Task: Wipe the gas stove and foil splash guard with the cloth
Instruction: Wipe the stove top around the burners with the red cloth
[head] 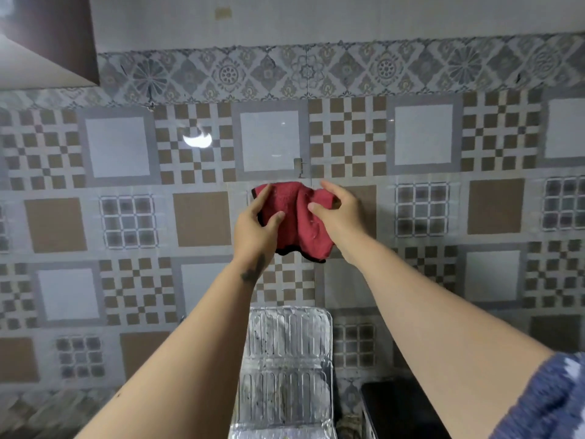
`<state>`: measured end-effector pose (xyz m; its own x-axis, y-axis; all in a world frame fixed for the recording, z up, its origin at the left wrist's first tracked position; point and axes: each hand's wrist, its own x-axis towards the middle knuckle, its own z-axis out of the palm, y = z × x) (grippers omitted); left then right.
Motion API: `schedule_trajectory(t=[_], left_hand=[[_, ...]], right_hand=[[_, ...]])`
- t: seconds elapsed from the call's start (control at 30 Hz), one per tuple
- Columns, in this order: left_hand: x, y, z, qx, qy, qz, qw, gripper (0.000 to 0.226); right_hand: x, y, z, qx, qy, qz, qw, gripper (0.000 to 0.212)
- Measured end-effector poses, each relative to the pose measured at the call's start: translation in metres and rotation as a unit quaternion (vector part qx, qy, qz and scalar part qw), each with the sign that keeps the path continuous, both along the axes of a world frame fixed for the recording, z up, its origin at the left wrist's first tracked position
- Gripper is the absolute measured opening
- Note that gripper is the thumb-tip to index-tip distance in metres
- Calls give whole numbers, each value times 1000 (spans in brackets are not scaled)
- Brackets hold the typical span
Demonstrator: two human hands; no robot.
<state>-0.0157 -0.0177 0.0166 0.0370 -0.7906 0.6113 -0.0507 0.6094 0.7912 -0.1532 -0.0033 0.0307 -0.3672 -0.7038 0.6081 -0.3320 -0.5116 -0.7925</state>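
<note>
patterned wall tiles (202, 217) behind; left hand (254, 226) and right hand (340, 213) pinch red cloth (300, 223) between fingertips, evidently refolding it above foil splash guard (285, 359).

Lighting: even, dim-to-moderate. Glare: one white lamp reflection on tiled wall (197, 140). Focus: softened throughout; edges bowed by wide-angle lens.

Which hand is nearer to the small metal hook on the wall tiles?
Right. The right hand grips the red cloth just below and right of the hook; the left hand holds the cloth's left edge, lower and farther left.
</note>
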Motion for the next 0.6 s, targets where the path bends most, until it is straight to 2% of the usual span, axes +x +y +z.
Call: schedule_trajectory(t=[0.13,0.37,0.6], left_hand=[[10,62,-44,52,-5,13,999,54],[23,190,-114,123,-54,56,989,55],[-2,303,-157,198,-55,60,977,55]], right_hand=[[5,53,-45,54,50,-21,997,65],[15,172,-111,121,88,14,989,63],[-20,270,-157,189,33,46,980,65]])
